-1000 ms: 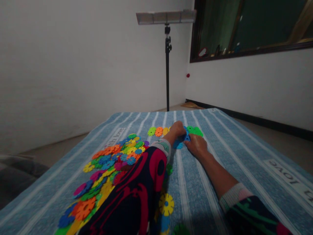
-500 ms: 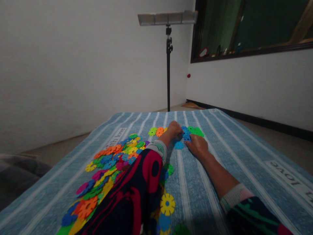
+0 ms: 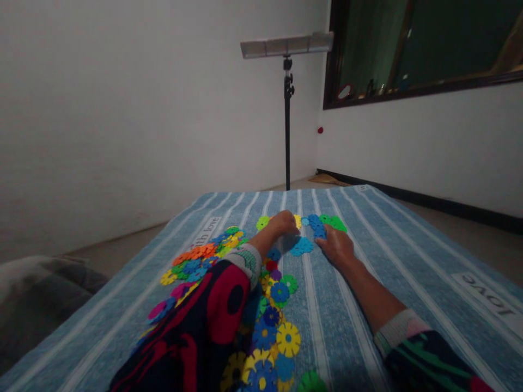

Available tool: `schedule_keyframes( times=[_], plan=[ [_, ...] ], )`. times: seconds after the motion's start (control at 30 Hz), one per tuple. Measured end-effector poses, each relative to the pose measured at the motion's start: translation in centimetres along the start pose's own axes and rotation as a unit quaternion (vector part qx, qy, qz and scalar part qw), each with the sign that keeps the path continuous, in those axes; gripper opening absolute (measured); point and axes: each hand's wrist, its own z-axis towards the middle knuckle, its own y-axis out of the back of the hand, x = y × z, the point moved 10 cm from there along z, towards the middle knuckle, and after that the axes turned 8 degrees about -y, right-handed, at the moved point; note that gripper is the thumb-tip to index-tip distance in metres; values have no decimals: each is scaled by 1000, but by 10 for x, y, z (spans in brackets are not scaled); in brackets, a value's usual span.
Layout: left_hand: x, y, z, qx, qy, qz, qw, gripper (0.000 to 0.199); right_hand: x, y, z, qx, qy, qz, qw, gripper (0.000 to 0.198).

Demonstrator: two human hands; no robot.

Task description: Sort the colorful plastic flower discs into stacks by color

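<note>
Dark blue toothed plastic snowflake discs (image 3: 316, 224) stand together near the far end of the cloth. My right hand (image 3: 337, 246) pinches their near right side between thumb and fingers. To the left, my left hand (image 3: 283, 224) is closed with its fingers curled down; whatever it may hold is hidden. Light blue snowflake discs (image 3: 301, 246) lie overlapping just below its fingertips. Green snowflake discs (image 3: 337, 222) lie beyond my right hand. A yellow-green disc (image 3: 262, 222) shows behind my left hand, which covers part of that row.
A large spread of mixed snowflake discs (image 3: 196, 267) lies left and under my left forearm. More discs, including a yellow one (image 3: 288, 339), run toward me. Striped blue cloth (image 3: 392, 272) covers the surface. A lamp on a black stand (image 3: 287, 136) rises past the far edge.
My left hand has drawn away leftward from the dark blue discs. More than one light blue disc shows below it, where a single one showed before. My right hand keeps its grip.
</note>
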Motion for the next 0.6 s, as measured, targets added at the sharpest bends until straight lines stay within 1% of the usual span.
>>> schedule_keyframes(
  times=[0.07,0.17,0.27,0.37,0.47,0.53,0.6],
  plan=[
    [-16,-4,8,0,-15,23,1000,16,-2,1,1,-9,1,16,1000,47],
    [-40,-18,19,16,-31,44,998,22,-5,2,2,-21,6,40,999,52],
    [-55,-31,26,28,-33,59,997,31,-8,4,5,-27,13,70,997,55],
    [-59,-38,31,32,-25,69,997,42,-11,5,8,-20,32,105,994,57],
    [-56,-42,36,31,-16,69,997,47,-14,8,9,-24,52,118,991,55],
    [-53,-45,39,31,-14,60,998,44,-17,9,10,-32,54,115,991,54],
    [-51,-48,42,32,-20,41,998,36,-21,9,10,-40,52,115,991,52]
  ],
)
